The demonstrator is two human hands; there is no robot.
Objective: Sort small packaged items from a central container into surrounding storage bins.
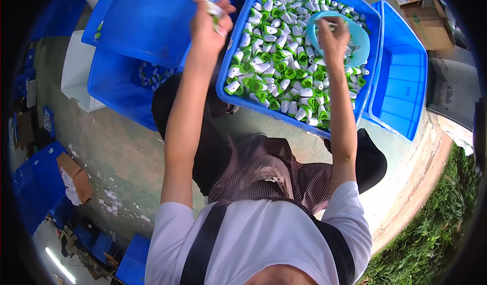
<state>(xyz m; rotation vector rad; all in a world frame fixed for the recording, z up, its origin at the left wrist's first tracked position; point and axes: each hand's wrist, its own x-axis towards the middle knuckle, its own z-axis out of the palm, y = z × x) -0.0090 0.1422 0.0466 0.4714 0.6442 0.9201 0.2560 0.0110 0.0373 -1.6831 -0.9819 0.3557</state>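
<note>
A blue bin (227, 90) in front of me holds a heap of small white-and-green plastic parts (284, 57). On top of the heap, to the right, rests a turquoise bowl (361, 55). My right hand (333, 35) is over the bowl with its fingers curled down together; small pieces show inside, too blurred to name. Whatever those fingertips hold, if anything, is hidden. Left of the bin, my left hand (208, 22) is raised with its fingers closed around a white-and-green plastic part (215, 12), slightly smeared by motion.
At the left, a blue lid or tray (142, 19) lies across another blue bin (119, 84) with parts inside. A further blue bin (398, 77) stands at the right, beside cardboard boxes (426, 24). A white box (76, 77) is at far left.
</note>
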